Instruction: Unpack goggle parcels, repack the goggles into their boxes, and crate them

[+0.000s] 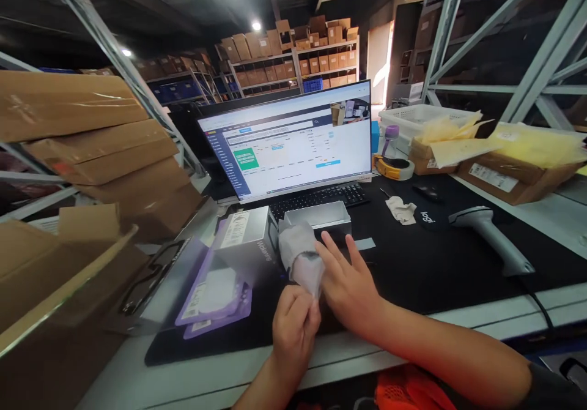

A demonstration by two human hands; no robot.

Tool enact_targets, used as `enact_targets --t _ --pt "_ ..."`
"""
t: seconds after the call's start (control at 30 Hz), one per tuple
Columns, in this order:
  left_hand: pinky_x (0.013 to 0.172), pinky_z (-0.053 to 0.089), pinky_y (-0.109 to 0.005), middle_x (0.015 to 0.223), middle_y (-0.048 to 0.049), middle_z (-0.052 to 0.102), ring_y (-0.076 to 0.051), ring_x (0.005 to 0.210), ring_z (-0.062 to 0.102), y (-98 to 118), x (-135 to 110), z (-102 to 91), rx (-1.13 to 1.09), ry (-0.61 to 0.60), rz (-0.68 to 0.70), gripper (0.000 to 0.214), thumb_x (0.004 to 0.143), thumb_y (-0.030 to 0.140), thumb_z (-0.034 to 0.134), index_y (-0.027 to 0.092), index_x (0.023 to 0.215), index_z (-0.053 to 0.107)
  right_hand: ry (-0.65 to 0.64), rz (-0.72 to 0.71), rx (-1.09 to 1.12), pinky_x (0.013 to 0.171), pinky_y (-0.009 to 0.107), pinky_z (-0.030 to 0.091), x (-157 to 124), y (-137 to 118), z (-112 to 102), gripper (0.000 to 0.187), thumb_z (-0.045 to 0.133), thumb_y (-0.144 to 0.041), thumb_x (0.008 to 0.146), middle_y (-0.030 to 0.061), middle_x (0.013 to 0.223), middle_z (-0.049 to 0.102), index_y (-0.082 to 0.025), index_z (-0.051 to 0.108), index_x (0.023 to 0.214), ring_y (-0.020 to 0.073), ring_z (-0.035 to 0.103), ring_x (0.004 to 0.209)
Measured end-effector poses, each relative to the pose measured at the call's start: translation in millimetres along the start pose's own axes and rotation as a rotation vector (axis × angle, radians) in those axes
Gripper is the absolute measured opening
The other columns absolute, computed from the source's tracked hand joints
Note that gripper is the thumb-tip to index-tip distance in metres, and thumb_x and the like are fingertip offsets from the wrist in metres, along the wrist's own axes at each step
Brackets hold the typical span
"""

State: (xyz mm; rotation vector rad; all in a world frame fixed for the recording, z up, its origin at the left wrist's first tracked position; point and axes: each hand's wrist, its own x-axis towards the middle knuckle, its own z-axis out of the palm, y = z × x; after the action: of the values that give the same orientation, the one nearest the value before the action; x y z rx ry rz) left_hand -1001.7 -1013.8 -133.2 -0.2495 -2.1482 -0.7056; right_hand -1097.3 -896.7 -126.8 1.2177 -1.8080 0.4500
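My left hand is closed in a pinch on the lower end of a whitish soft wrapped bundle, which looks like thin bag or wrapping material. What lies inside the bundle is hidden. Against its right side rests my right hand, with the fingers stretched out and spread. Behind the bundle is an open silver box tray. To its left stands a silver box with a label on top and lettering on its side. Purple flat packs lie at the left edge of the black mat.
A monitor and keyboard stand behind. On the right are a barcode scanner, a mouse, crumpled tissue, a tape roll and cartons with yellow envelopes. Stacked cardboard boxes rise at left.
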Motion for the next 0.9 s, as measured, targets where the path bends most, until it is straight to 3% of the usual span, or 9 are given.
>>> enact_targets --t 0.17,0.3,0.43,0.53,0.6,0.67,0.73,0.9 --pt "0.063 0.04 -0.021 0.074 0.0011 0.047 -0.011 0.069 0.046 -7.3 -5.5 -0.7 -0.024 -0.015 -0.003 0.024 0.091 0.004 0.048 0.019 0.073 0.046 0.003 -0.14 -0.006 0.12 0.057 0.031 2.8 6.3 5.1 0.032 0.041 -0.003 0.088 0.0229 0.134 0.061 -0.005 0.073 0.088 0.0369 0.046 0.139" --pt "0.065 0.04 -0.022 0.074 0.0009 0.047 -0.012 0.07 0.046 -14.7 -11.0 0.8 0.012 0.045 -0.089 0.025 0.094 0.006 0.046 0.019 0.073 0.046 -0.02 -0.204 0.015 0.115 0.059 0.037 11.6 12.6 18.4 0.031 0.043 -0.003 0.088 0.0234 0.137 0.059 -0.006 0.073 0.086 0.0381 0.046 0.138" --pt "0.065 0.042 -0.023 0.077 -0.0004 0.048 -0.013 0.072 0.049 -26.4 -16.5 -5.9 0.047 -0.05 -0.071 0.025 0.101 0.022 0.045 0.019 0.076 0.049 -0.082 -0.188 0.152 0.112 0.061 0.04 6.4 16.4 25.4 0.028 0.048 -0.005 0.087 0.0213 0.13 0.064 -0.011 0.073 0.076 0.0352 0.054 0.131" --pt "0.068 0.046 -0.027 0.088 -0.005 0.054 -0.017 0.077 0.053 -37.1 -18.1 -12.8 0.254 0.041 -0.146 0.026 0.104 0.035 0.04 0.017 0.093 0.055 -0.184 -0.159 0.239 0.106 0.057 0.049 0.3 18.1 18.0 0.023 0.054 -0.007 0.087 0.0229 0.128 0.065 -0.013 0.072 0.074 0.0311 0.063 0.12" --pt "0.076 0.05 -0.031 0.1 -0.0107 0.058 -0.021 0.088 0.058 -43.7 -16.8 -14.9 0.453 0.106 -0.21 0.028 0.104 0.035 0.04 0.013 0.111 0.054 -0.254 -0.146 0.301 0.101 0.051 0.054 -0.1 20.3 10.9 0.019 0.059 -0.01 0.086 0.0221 0.126 0.067 -0.014 0.073 0.074 0.0287 0.066 0.115" --pt "0.081 0.051 -0.035 0.106 -0.0134 0.062 -0.024 0.096 0.061 -48.5 -14.4 -14.0 0.595 0.065 -0.22 0.029 0.103 0.032 0.042 0.01 0.119 0.052 -0.291 -0.133 0.355 0.098 0.048 0.057 2.3 23.7 6.2 0.015 0.065 -0.011 0.084 0.0193 0.123 0.069 -0.015 0.073 0.072 0.0274 0.068 0.11" --pt "0.075 0.051 -0.034 0.095 -0.0101 0.065 -0.024 0.088 0.064 -50.8 -12.0 -11.2 0.67 -0.003 -0.196 0.021 0.103 0.026 0.041 0.012 0.111 0.055 -0.292 -0.139 0.394 0.095 0.047 0.058 5.5 27.5 5.5 0.016 0.068 -0.009 0.082 0.0175 0.122 0.07 -0.016 0.072 0.068 0.0275 0.07 0.107" --pt "0.055 0.04 -0.031 0.069 -0.0022 0.059 -0.019 0.06 0.058 -42.7 -10.7 -1.5 0.717 0.032 -0.063 0.017 0.101 0.014 0.04 0.017 0.093 0.055 -0.227 -0.091 0.468 0.093 0.048 0.058 10.2 31.7 9.9 0.023 0.061 -0.007 0.085 0.0156 0.116 0.072 -0.016 0.071 0.066 0.0263 0.07 0.103"
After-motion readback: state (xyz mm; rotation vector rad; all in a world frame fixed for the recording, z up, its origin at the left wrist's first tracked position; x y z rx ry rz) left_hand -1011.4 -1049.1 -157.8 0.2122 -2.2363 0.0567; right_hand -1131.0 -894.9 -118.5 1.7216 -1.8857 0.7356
